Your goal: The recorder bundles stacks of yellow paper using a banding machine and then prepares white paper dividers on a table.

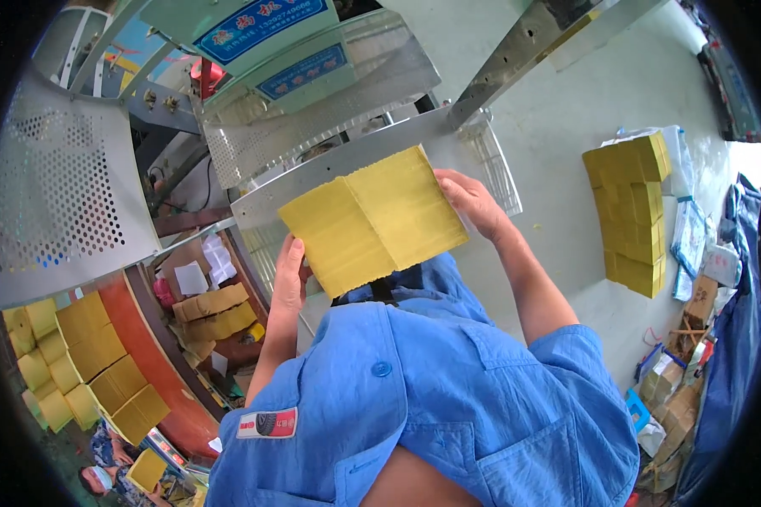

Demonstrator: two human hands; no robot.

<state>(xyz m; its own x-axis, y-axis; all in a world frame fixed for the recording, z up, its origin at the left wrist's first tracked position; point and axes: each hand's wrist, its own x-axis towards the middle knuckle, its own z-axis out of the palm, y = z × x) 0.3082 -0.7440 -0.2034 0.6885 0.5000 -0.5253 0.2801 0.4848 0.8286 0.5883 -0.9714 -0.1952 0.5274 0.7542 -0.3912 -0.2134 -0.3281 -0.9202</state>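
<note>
My left hand (289, 275) and right hand (473, 203), fingers curled shut, grip opposite edges of one yellow paper stack (374, 218) held above my blue shirt (414, 397), just before the metal machine plate (330, 173), open floor (566, 127) right, one yellow pile (632, 211) beyond.

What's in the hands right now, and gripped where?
Both hands hold a yellow paper stack: left hand on its lower-left edge, right hand on its upper-right edge.
</note>
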